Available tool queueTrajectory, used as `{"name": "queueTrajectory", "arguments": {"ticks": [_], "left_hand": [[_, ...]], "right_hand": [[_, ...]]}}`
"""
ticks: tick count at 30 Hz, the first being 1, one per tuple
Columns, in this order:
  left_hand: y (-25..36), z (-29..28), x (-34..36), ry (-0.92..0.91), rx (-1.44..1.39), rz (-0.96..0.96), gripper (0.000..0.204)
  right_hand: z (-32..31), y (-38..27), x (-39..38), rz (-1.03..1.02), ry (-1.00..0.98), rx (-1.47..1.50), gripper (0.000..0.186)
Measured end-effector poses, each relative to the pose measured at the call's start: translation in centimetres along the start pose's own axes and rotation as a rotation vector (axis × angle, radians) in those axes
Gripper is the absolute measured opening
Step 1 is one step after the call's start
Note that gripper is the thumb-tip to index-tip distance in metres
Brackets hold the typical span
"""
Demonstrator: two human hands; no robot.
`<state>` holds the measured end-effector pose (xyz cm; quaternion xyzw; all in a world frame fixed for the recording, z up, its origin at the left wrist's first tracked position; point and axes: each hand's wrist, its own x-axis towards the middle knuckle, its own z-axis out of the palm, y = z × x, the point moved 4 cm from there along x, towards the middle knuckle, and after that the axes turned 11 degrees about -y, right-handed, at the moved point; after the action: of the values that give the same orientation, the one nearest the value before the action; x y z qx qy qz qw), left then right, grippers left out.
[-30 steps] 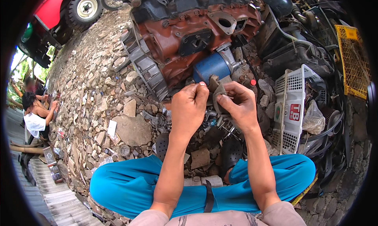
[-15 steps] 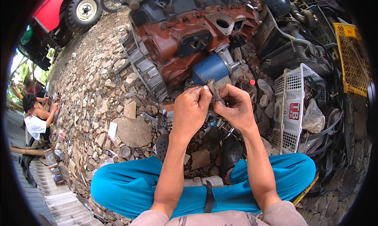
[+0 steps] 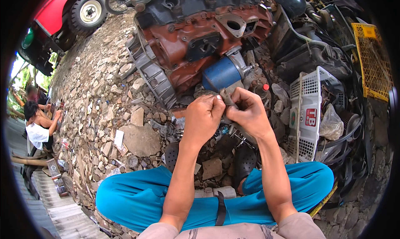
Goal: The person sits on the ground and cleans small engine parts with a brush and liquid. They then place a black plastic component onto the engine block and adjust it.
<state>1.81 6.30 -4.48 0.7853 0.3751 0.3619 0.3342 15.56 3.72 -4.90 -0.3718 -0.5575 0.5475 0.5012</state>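
Both my hands are raised close together in front of the engine, pinching a crumpled grey-brown rag (image 3: 227, 98). My left hand (image 3: 203, 117) is closed, thumb against the curled fingers, at the rag's left side. My right hand (image 3: 248, 113) grips it from the right with thumb and bent fingers; a dark fold hangs below that thumb. Whether something small sits inside the cloth is hidden. Just beyond my hands is a blue cylindrical filter (image 3: 221, 75) on the side of a rust-red engine block (image 3: 179, 43) with a black top.
A white plastic crate (image 3: 307, 118) stands at the right, with a yellow crate (image 3: 370, 60) farther off. A red-capped bottle (image 3: 265, 88) is beside the engine. Metal tools (image 3: 241, 138) lie below my hands. Stones cover the ground. Two people (image 3: 41, 126) sit at the far left.
My hands keep hold of the rag in nearly the same place. The right hand's fingers have shifted slightly upward on it, and the view has tilted a little.
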Motion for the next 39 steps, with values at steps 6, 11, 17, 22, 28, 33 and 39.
{"name": "queueTrajectory", "arguments": {"ticks": [6,11,17,22,28,33,39], "left_hand": [[-0.3,0.2,-0.1,-0.003,-0.097,-0.137,0.032],[0.0,0.8,0.2,0.054,0.136,0.202,0.031],[-0.5,0.9,0.1,0.041,-0.046,0.119,0.03],[-0.8,0.7,0.0,0.073,-0.315,-0.071,0.032],[-0.7,0.3,-0.1,0.093,-0.324,-0.125,0.037],[0.0,0.2,0.0,0.103,-0.376,-0.15,0.042],[0.6,-0.3,0.1,0.115,-0.326,-0.195,0.043]], "right_hand": [[0.0,1.0,0.2,-0.198,0.042,-0.261,0.018],[-0.8,3.4,0.3,0.166,0.131,0.337,0.012],[-1.3,0.3,0.0,0.177,0.217,0.302,0.006],[-3.4,-0.5,-0.1,-0.06,0.186,0.357,0.008],[-3.4,-1.1,-0.5,-0.069,0.131,0.313,0.017],[-2.8,-1.8,-0.7,-0.083,0.078,0.153,0.018],[-1.7,-3.0,-0.6,-0.12,0.04,-0.053,0.018]]}}
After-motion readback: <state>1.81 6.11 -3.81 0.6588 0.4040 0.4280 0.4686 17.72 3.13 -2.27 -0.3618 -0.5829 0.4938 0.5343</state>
